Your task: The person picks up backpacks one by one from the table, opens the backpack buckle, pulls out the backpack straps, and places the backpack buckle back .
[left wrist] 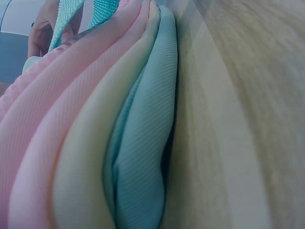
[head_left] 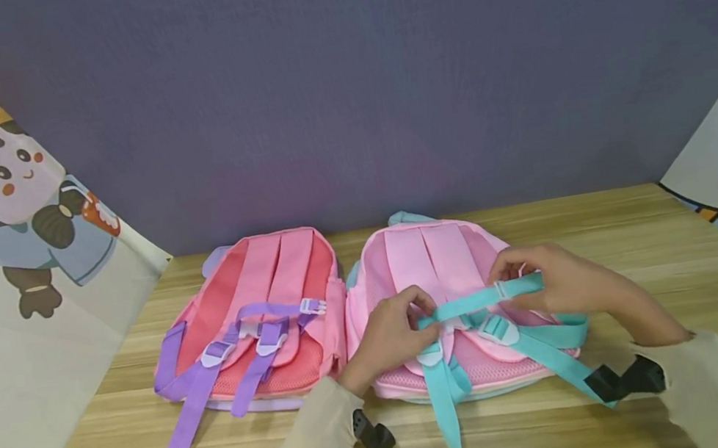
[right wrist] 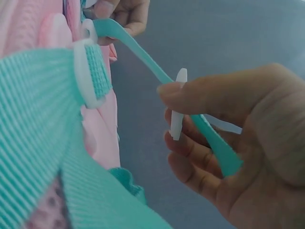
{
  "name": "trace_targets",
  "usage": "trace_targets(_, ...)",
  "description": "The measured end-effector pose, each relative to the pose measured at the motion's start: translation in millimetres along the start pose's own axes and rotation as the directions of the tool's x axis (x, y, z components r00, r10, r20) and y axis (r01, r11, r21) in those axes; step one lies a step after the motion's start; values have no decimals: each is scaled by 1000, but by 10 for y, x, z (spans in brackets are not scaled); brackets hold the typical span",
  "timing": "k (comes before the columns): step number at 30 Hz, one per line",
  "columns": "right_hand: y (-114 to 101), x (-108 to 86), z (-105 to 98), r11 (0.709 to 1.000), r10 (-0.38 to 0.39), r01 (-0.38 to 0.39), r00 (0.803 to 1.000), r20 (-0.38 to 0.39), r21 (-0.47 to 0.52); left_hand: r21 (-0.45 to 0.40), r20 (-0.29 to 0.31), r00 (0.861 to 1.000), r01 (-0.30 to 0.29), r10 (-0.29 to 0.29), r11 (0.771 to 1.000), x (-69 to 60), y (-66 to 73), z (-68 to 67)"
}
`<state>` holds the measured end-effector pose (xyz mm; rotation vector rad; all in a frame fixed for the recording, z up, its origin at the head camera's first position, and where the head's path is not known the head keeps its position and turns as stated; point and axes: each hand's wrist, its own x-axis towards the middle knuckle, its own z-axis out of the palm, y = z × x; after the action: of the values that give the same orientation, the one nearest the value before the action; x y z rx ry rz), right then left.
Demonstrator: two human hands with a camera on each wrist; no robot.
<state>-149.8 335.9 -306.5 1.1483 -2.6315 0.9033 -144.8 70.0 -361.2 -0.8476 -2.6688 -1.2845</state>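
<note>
A pink backpack (head_left: 378,273) with teal straps lies back panel up on the wooden table. Across it a teal chest strap (head_left: 464,306) is stretched between both hands. My left hand (head_left: 393,331) pinches the strap's left part; the exact grip is partly hidden behind the fingers. With thumb and fingers, my right hand (head_left: 554,279) pinches the strap beside a small white plastic slider (right wrist: 177,107), and the strap's end runs on toward the palm. Below hang teal shoulder straps with a white adjuster buckle (head_left: 499,329). In the left wrist view the backpack's layered side (left wrist: 78,143) fills much of the picture.
A coral-pink backpack (head_left: 328,335) with purple straps lies against the left side of the first one. Its white clip (head_left: 312,306) shows on the purple chest strap. Behind the table (head_left: 636,259) rises a dark grey-blue panel (head_left: 383,88); a cartoon-printed wall (head_left: 19,218) stands at left.
</note>
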Motion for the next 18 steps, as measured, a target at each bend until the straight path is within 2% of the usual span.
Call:
trace_targets(5,18,-32,-44,1000,-7,7,1000,-12,-20,-2,-3,1000,-3,3,1000,2,-16,3)
trace_targets(18,61,-74,-114,1000,-9,9,1000,8,11,1,7,1000,4,-4,1000,1,-17,0)
